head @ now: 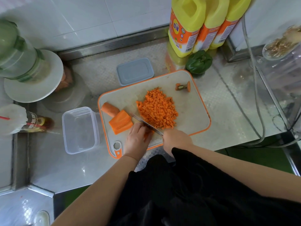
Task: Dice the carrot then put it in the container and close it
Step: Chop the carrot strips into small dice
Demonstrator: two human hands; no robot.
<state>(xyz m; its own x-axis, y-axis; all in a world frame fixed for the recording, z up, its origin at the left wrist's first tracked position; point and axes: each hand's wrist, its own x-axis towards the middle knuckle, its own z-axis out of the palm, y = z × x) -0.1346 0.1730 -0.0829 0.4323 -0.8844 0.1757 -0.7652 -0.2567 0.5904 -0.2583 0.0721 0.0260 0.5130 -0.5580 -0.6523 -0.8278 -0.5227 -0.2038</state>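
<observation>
On the white, orange-rimmed cutting board [192, 111] lies a heap of diced carrot [158, 109]. Left of it are stacked carrot slabs [120, 122] and a round carrot chunk [109, 108]. The cut-off carrot top [183, 86] lies at the board's far right. My left hand [137, 137] holds down carrot strips [147, 134], mostly hidden under its curled fingers. My right hand [176, 141] grips the knife [146, 123], whose blade rests against the left fingers. An open clear container [79, 129] stands left of the board; its grey lid [134, 71] lies behind the board.
Three yellow bottles [202, 25] and a green leafy vegetable [199, 61] stand behind the board. A green-tinted jug [17, 51] on a white plate [53, 75] and a wrapped bottle [32, 122] are at left. A glass appliance [283, 66] and cables [257, 111] are at right.
</observation>
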